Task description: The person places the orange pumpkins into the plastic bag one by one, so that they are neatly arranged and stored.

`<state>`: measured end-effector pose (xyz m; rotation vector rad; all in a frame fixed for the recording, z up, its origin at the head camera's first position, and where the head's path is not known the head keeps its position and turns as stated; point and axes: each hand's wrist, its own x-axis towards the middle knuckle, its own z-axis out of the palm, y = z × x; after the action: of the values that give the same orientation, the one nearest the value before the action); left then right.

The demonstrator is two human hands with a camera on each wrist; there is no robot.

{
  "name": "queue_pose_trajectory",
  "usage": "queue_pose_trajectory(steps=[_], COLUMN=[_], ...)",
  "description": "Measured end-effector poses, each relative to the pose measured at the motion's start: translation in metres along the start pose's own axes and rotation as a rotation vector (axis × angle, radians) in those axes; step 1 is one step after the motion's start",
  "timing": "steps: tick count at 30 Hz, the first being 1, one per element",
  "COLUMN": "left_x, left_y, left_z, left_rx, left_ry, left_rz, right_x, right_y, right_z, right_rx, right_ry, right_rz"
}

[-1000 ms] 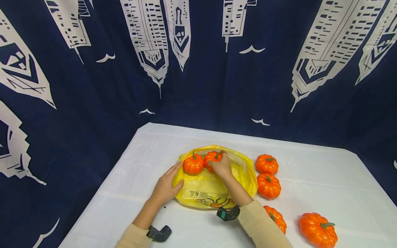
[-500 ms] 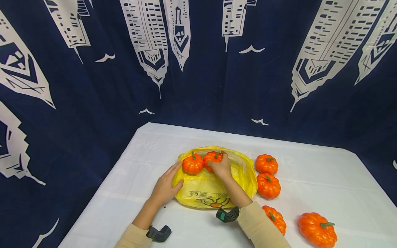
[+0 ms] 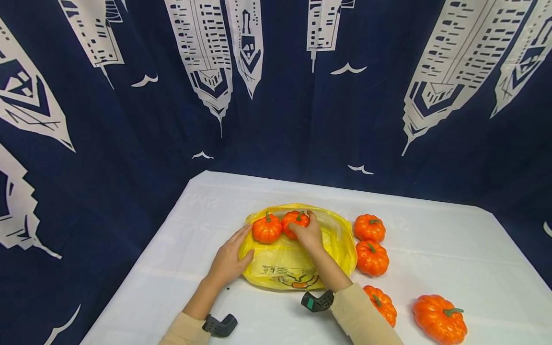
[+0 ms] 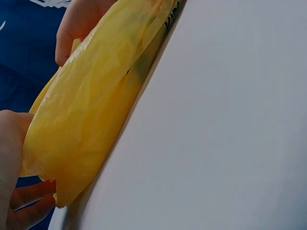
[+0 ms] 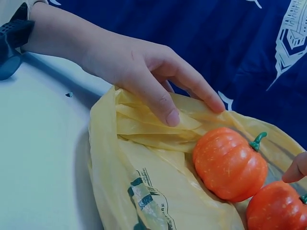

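Observation:
A yellow plastic bag [image 3: 280,268] lies spread with its mouth open on the white table. Two small orange pumpkins with green stems sit inside it, the left pumpkin [image 3: 267,229] close beside the right pumpkin [image 3: 291,220]. My right hand [image 3: 308,235] reaches in and holds the right pumpkin between thumb and fingers. At the bag's left side, my left hand [image 3: 229,258] holds the rim, its thumb [image 5: 163,108] over the inner side. In the left wrist view, its fingers [image 4: 32,205] show at the bag's outer edge.
Right of the bag, two more pumpkins [image 3: 372,258] stand one behind the other. Another pumpkin [image 3: 383,306] is partly hidden by my right sleeve [image 3: 362,314]. A larger pumpkin [image 3: 440,318] lies near the front right. A dark blue printed curtain [image 3: 276,143] hangs behind the table [image 3: 431,230].

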<state>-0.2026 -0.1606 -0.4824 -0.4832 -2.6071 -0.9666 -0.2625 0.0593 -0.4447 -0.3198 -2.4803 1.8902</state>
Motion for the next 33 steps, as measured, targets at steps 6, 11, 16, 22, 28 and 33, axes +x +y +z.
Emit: queue_pose_trajectory(steps=[6,11,16,22,28,33], left_x=[0.0,-0.001,-0.001,0.0,0.0,0.0], left_y=[0.002,0.003,0.004,0.006,0.006,0.005], left_z=[-0.002,-0.002,-0.003,-0.002,-0.002,-0.001], left_rx=[-0.005,-0.003,-0.01,-0.009,-0.003,-0.004], left_ry=[0.003,0.0,0.001,-0.004,-0.006,-0.013], left_rz=[0.005,0.004,-0.005,-0.012,-0.018,-0.021], right_x=[-0.006,-0.013,-0.02,-0.033,-0.048,-0.06], right_y=[-0.003,-0.006,-0.009,-0.011,-0.014,-0.013], right_z=[-0.005,-0.01,-0.017,-0.027,-0.039,-0.048], right_rx=[0.002,0.009,0.024,0.024,0.022,0.037], right_ry=[-0.008,-0.021,-0.048,-0.081,-0.11,-0.116], right_rz=[-0.014,-0.027,-0.025,-0.024,-0.046,-0.07])
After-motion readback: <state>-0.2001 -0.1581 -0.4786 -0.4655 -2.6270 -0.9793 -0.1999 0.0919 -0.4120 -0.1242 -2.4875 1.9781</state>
